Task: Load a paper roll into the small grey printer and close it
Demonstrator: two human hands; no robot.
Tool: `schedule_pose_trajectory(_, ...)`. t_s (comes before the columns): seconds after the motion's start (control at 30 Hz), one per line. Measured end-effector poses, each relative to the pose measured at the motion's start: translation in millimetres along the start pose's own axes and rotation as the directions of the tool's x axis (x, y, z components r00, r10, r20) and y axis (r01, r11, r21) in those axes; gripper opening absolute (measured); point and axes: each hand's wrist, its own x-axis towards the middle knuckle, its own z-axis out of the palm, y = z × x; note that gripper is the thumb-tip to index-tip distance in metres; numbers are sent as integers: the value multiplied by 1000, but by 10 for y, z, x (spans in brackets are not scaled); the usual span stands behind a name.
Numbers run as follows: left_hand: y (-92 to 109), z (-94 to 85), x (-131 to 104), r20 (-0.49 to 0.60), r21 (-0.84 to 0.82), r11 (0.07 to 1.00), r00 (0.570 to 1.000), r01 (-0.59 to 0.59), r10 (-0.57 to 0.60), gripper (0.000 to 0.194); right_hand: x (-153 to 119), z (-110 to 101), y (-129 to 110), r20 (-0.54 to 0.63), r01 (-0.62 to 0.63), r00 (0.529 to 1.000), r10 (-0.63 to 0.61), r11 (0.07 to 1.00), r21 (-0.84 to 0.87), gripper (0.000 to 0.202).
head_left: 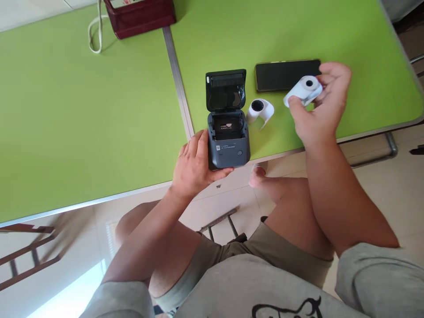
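Note:
A small dark label printer (230,152) stands at the table's near edge with its lid (225,90) raised and its paper compartment exposed. Around its left side and lower front, my left hand (195,163) is closed. My right hand (323,106) pinches a white paper roll (303,88) with a black core, a loose strip curling from it, above the table. Between the printer and that hand, a second white roll (256,108) rests on the table, its tail curling to the right.
Behind the held roll lies a dark smartphone (281,75). A dark red container (142,20) with a white cord (94,35) sits at the back left. A metal seam (177,75) crosses the green table (99,110), whose near edge runs just above my legs.

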Motion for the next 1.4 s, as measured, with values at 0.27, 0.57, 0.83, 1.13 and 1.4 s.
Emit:
schedule_pose_trajectory(0.27, 0, -1, -7, -30, -7, 999, 999, -32, 31, 107, -52, 193, -845, 265, 351, 893, -364, 932, 95, 25)
schedule_pose_trajectory(0.57, 0, 28, -22, -57, 3, 997, 996, -72, 72, 106, 36, 378, -975, 593, 344, 771, -233, 936, -80, 51)
schedule_pose_trajectory(0.83, 27, 14, -20, -63, 45, 996, 995, -80, 82, 105, 30, 417, -1014, 660, 315, 739, -135, 935, -162, 15)
schedule_pose_trajectory(1.13, 27, 28, -26, -43, 35, 998, 998, -47, 48, 112, -72, 276, -1114, 566, 303, 784, -256, 953, 11, 21)
schedule_pose_trajectory(1.4, 33, -36, -47, 20, 11, 996, 996, -84, 84, 68, -195, 186, -1070, 457, 343, 799, -392, 920, 190, 10)
